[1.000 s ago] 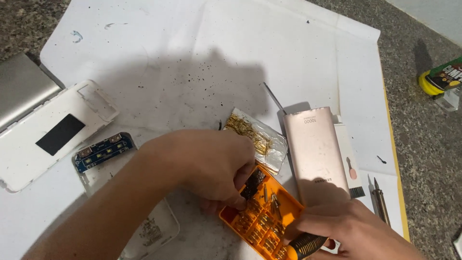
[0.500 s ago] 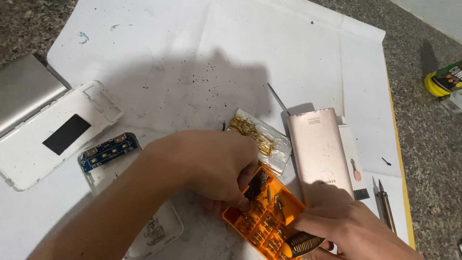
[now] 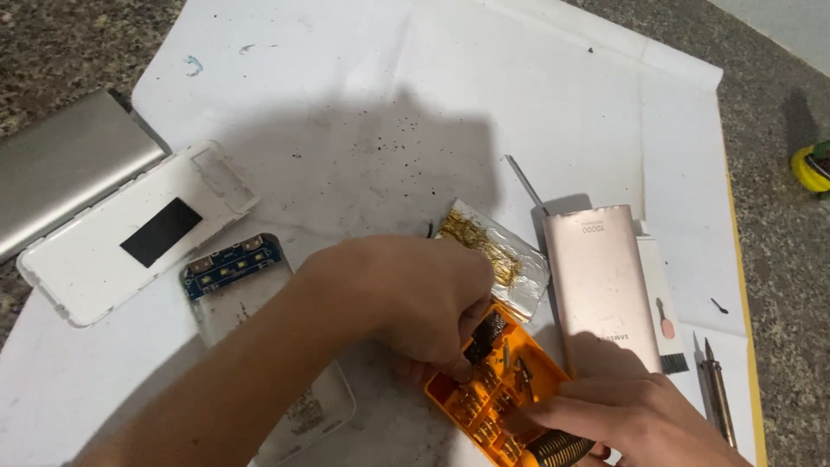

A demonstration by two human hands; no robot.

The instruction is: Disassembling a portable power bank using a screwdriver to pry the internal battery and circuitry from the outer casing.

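An orange screwdriver bit case (image 3: 497, 393) lies open on white paper near the bottom middle, with several small metal bits in its slots. My left hand (image 3: 406, 298) reaches over the case's upper left end, its fingertips pinched on a small dark bit (image 3: 486, 335). My right hand (image 3: 627, 415) rests on the case's lower right end, over a ridged metal screwdriver handle (image 3: 558, 450). A rose-gold power bank (image 3: 603, 281) lies just right of the case. A crumpled foil pouch with gold strands (image 3: 493, 251) sits above it.
A white plastic shell (image 3: 130, 233) and a silver metal casing (image 3: 65, 169) lie at the left. A blue circuit board on a battery pack (image 3: 232, 264) sits beside my left forearm. Tweezers (image 3: 716, 389) lie at the right, a yellow object (image 3: 813, 169) at the edge.
The view has shifted slightly. My left hand's fingers have closed down onto a dark bit in the orange case. My right hand stays on the case's lower end.
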